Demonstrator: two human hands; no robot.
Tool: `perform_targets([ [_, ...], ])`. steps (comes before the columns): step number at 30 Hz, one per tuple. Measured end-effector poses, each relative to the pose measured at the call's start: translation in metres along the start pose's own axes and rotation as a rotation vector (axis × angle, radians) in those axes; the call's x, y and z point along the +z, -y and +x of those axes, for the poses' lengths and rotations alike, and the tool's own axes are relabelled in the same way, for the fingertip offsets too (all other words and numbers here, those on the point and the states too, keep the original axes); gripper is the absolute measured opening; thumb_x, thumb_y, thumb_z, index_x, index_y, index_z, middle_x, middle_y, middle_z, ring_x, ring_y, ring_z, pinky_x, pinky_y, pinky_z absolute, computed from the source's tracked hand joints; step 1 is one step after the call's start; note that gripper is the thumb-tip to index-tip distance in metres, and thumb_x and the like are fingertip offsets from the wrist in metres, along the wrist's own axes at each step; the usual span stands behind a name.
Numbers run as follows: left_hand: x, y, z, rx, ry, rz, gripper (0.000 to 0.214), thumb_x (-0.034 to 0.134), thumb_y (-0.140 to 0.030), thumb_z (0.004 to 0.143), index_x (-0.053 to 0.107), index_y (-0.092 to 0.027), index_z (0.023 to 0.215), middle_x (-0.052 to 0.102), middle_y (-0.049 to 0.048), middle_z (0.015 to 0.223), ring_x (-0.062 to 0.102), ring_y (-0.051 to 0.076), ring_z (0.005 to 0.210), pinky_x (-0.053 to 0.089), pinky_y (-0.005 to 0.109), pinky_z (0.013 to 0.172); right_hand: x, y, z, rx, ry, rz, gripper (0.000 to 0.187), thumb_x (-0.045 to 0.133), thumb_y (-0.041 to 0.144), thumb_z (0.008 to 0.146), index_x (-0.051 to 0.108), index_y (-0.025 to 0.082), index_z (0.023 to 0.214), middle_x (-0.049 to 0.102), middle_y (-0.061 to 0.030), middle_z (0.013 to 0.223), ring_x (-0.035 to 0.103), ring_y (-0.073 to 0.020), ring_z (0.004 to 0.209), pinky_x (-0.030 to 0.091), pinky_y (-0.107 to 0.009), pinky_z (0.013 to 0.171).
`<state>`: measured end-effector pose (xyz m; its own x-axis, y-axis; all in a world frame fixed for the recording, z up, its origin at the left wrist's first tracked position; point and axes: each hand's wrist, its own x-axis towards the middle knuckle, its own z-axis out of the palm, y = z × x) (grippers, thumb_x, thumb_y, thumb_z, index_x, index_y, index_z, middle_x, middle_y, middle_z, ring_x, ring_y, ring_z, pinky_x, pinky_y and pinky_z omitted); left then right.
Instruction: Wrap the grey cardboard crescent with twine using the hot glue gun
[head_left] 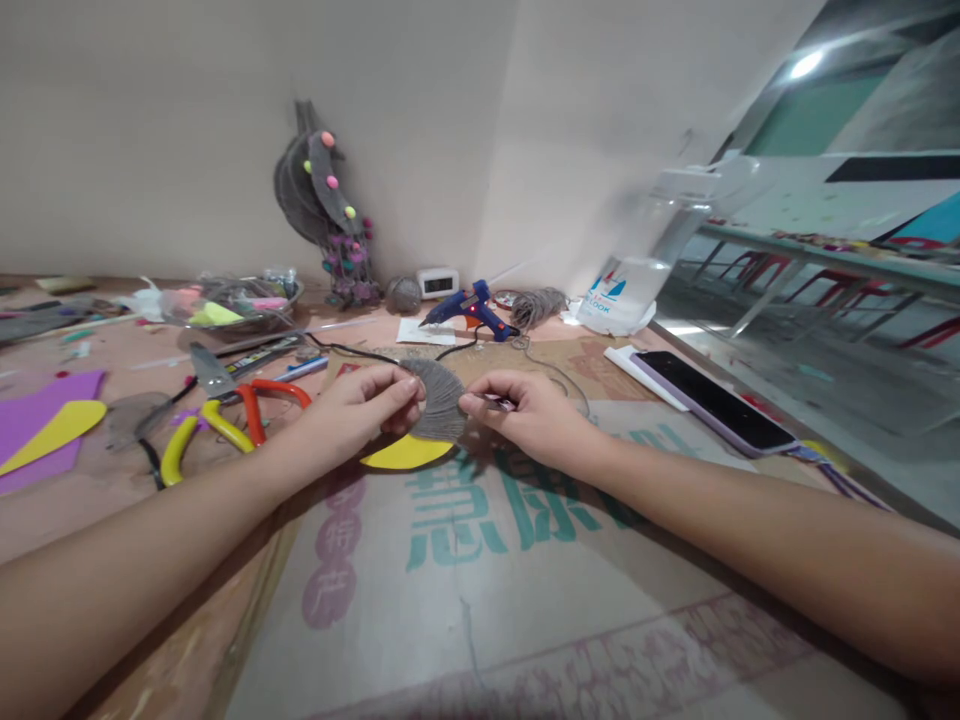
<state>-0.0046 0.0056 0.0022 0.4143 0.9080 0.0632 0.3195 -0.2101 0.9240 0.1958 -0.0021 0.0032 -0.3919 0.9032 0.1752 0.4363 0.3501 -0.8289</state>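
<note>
A yellow crescent-shaped piece (409, 454), largely wound with grey yarn (435, 398), is held up over the printed cardboard (480, 600). My left hand (379, 400) is closed on its left side, thumb and fingers pinched together. At the wound piece's right edge, my right hand (517, 405) has thumb and forefinger pressed together. Something small and dark shows inside its curled fingers, too small to name. A loose grey strand (562, 375) curves on the cardboard behind that hand.
Behind my hands lie a blue glue gun (472, 310), a yarn skein (538, 306) and a small digital clock (437, 283). Yellow-handled pliers (180, 450) and orange-handled scissors (251, 410) lie left. A phone (712, 400) and a water jug (626, 290) stand right.
</note>
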Motion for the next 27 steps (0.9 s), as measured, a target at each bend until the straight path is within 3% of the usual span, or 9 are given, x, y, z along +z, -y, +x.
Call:
perform_targets([
  [6,-0.0015,-0.0014,-0.0023,0.019,0.016,0.146,0.031,0.048,-0.043,0.078,0.052,-0.016,0.063,0.047,-0.0023,0.059,0.042,0.008,0.052,0.032,0.019,0.047,-0.0012,-0.0035,0.0011,-0.015,0.035,0.007,0.028,0.052,0.042,0.08,0.059,0.015,0.078,0.06,-0.0001,0.063,0.054,-0.0098,0.054,0.039,-0.02,0.049],
  [11,-0.002,0.0014,-0.0042,-0.077,0.045,0.238,0.035,0.05,-0.05,0.075,0.057,-0.016,0.069,0.049,-0.0021,0.055,0.041,0.009,0.047,0.028,0.019,0.041,-0.0005,-0.0031,0.0009,0.008,0.047,0.017,0.027,0.053,0.041,0.079,0.06,0.016,0.079,0.062,0.0,0.064,0.056,-0.0105,0.056,0.041,-0.021,0.051],
  [19,-0.0013,0.0006,-0.0043,-0.043,0.053,0.192,0.035,0.046,-0.047,0.078,0.051,-0.017,0.062,0.044,-0.0035,0.051,0.037,0.008,0.044,0.025,0.018,0.04,-0.0012,-0.0035,0.0013,-0.004,0.047,0.007,0.025,0.052,0.04,0.079,0.06,0.016,0.078,0.06,0.0005,0.064,0.054,-0.01,0.055,0.041,-0.02,0.05],
  [27,-0.0015,0.0003,-0.0045,-0.01,0.044,0.363,0.034,0.049,-0.048,0.075,0.059,-0.017,0.067,0.049,-0.0022,0.058,0.043,0.011,0.053,0.029,0.02,0.047,-0.0003,-0.0034,0.0013,0.005,0.041,0.02,0.025,0.054,0.041,0.077,0.061,0.017,0.078,0.061,0.001,0.064,0.055,-0.0103,0.056,0.042,-0.021,0.051],
])
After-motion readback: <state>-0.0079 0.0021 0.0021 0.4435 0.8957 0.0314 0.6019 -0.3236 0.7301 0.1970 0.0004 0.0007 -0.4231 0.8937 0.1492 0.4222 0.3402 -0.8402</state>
